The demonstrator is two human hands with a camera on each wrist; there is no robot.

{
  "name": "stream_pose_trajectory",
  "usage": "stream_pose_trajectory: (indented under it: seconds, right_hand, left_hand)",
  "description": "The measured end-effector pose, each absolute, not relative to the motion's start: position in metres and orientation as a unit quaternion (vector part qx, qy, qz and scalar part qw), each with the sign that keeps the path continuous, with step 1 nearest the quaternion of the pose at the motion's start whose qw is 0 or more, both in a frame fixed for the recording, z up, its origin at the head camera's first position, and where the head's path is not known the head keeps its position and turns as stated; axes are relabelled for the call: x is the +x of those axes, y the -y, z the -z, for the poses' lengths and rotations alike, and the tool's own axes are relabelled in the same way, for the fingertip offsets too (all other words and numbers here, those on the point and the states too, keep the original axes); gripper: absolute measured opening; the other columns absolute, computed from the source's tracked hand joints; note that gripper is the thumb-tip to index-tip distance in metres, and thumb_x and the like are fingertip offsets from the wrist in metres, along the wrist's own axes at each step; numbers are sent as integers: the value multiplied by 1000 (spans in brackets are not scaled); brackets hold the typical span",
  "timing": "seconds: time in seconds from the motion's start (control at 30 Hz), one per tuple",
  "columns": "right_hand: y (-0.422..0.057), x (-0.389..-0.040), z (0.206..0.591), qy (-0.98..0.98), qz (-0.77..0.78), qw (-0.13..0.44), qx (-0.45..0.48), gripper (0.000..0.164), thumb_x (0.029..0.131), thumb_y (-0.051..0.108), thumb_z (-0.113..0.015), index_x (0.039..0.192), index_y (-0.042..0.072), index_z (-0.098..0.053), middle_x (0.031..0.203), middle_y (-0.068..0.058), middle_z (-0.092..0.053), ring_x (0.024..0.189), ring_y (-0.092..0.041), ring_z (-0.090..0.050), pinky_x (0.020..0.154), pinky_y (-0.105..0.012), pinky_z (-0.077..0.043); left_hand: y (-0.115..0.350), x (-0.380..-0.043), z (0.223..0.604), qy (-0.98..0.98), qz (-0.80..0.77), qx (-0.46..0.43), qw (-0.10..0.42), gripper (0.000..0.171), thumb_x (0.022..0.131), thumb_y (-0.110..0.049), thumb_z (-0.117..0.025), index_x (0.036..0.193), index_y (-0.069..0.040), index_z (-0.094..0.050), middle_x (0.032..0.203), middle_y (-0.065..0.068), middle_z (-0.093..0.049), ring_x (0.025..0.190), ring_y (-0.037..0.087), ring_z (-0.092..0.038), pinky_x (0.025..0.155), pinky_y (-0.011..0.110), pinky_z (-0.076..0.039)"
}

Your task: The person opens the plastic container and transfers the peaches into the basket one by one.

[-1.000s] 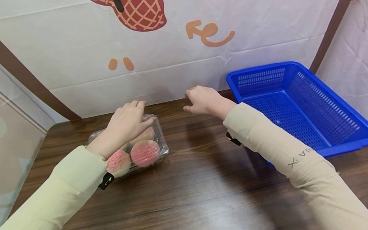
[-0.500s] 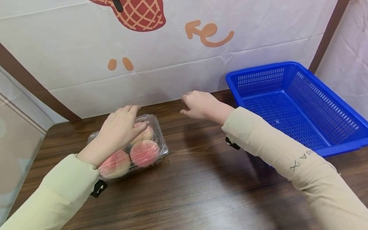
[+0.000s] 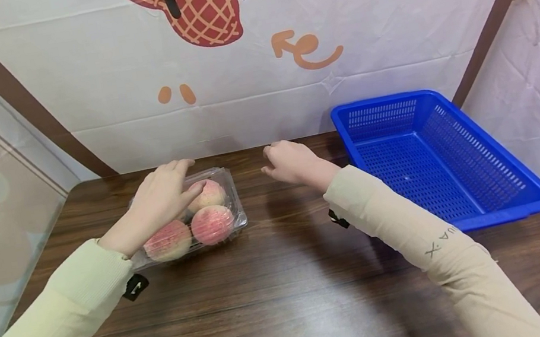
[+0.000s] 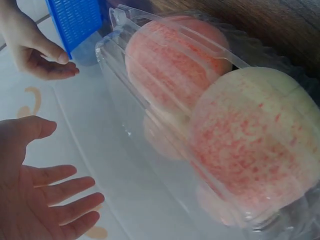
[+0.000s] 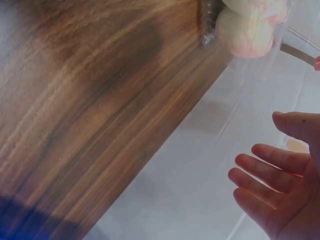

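Note:
A clear plastic clamshell box (image 3: pixel 239 207) stands on the left of the table, its lid closed over several pink and cream peaches (image 3: pixel 212 225). Above its left part hovers my left hand (image 3: pixel 158 195), fingers extended and thumb spread, hiding some of the fruit. In the left wrist view this hand (image 4: pixel 55 195) is apart from the box and holds nothing. My right hand (image 3: pixel 290 162) hangs over the table between the box and the blue basket. Its fingers (image 5: pixel 265 175) are relaxed and spread from the thumb, with nothing between them.
A blue plastic basket (image 3: pixel 534 188) with slotted walls stands on the right of the brown wood table (image 3: pixel 254 322). Behind the table hangs a printed cloth backdrop (image 3: pixel 112 75). Similar cloth closes off both sides.
My left hand has moved left and slightly nearer over the box, uncovering more of the peaches. The right hand has drifted a little left and down. The box and basket stay where they were.

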State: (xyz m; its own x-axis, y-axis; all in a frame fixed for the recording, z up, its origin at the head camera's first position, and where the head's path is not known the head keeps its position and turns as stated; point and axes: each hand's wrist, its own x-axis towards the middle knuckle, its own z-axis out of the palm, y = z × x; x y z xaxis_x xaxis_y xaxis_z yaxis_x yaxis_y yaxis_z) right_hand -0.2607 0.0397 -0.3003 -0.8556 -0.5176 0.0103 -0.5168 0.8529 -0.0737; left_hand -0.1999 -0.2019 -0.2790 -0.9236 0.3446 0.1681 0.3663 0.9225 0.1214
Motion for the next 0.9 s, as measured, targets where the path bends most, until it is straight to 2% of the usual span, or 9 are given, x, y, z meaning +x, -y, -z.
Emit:
stream_pose_trajectory:
  seconds: [0.33,0.53,0.77,0.9]
  right_hand:
    - [-39,-257,305,-962,78,4,-262,39,90,33,-53,116,4,-57,111,-9,-61,103,-22,-56,87,-35,-45]
    - [-38,-256,311,-962,93,11,-256,40,91,33,-51,118,5,-56,115,-8,-59,106,-21,-54,89,-34,-45]
    - [-34,-251,317,-961,119,4,-250,39,91,31,-52,119,4,-57,116,-8,-60,109,-22,-53,92,-34,-43]
    - [-33,-247,320,-960,128,-4,-248,38,91,30,-52,118,4,-58,115,-8,-60,110,-23,-53,93,-34,-42]
  left_hand:
    - [212,-191,280,980,114,-146,73,49,90,-28,-52,127,3,-45,123,25,-50,107,40,-49,86,54,-40]
    - [216,-185,281,979,138,-131,78,48,91,-29,-50,127,2,-46,121,24,-52,95,35,-54,80,54,-42]
    - [224,-180,285,976,162,-117,86,49,92,-34,-48,127,0,-47,126,22,-49,112,39,-46,86,56,-38]
    - [229,-177,287,975,173,-114,85,52,93,-38,-46,129,0,-45,128,21,-48,116,40,-42,89,57,-36]
